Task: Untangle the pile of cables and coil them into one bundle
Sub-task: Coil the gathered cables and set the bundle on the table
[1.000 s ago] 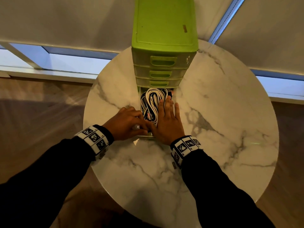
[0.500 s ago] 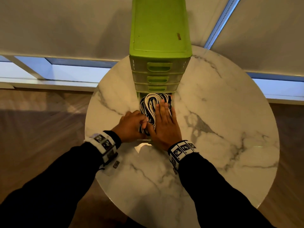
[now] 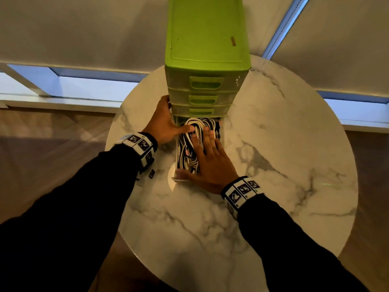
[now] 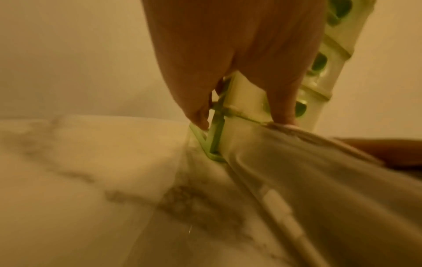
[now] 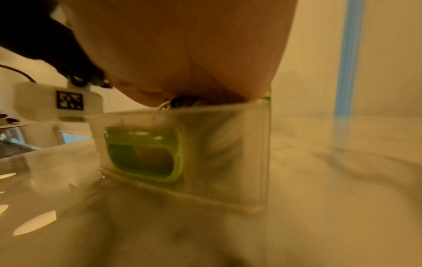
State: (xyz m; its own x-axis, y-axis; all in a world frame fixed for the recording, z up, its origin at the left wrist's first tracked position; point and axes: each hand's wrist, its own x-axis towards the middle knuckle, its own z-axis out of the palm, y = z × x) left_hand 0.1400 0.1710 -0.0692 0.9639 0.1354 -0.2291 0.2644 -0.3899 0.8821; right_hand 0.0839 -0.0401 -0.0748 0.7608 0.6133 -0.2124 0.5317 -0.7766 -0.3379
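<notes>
A tangle of white and black cables [image 3: 197, 125] fills the pulled-out bottom drawer [image 3: 176, 151] of a green drawer unit [image 3: 207, 39]. My right hand [image 3: 210, 163] lies flat on the cables with straight fingers, thumb at the drawer's front rim. My left hand [image 3: 165, 125] rests against the unit's left side, and its thumb stretches over the drawer rim onto the cables. In the left wrist view, my left hand [image 4: 228, 54] straddles the unit's green front corner post [image 4: 215, 140]. The right wrist view shows my palm [image 5: 182, 54] above the clear drawer front [image 5: 228, 153], with a bit of cable [image 5: 178, 103] peeking out beneath it.
The unit stands at the far middle of a round marble table [image 3: 273, 165]; three shut drawers [image 3: 203, 100] sit above the open one. Bare marble lies to the right and in front. Floor and window blinds surround the table.
My left hand has left the drawer's front left corner and moved forward to the unit's left side, thumb onto the cables. The right hand stays flat on the cables.
</notes>
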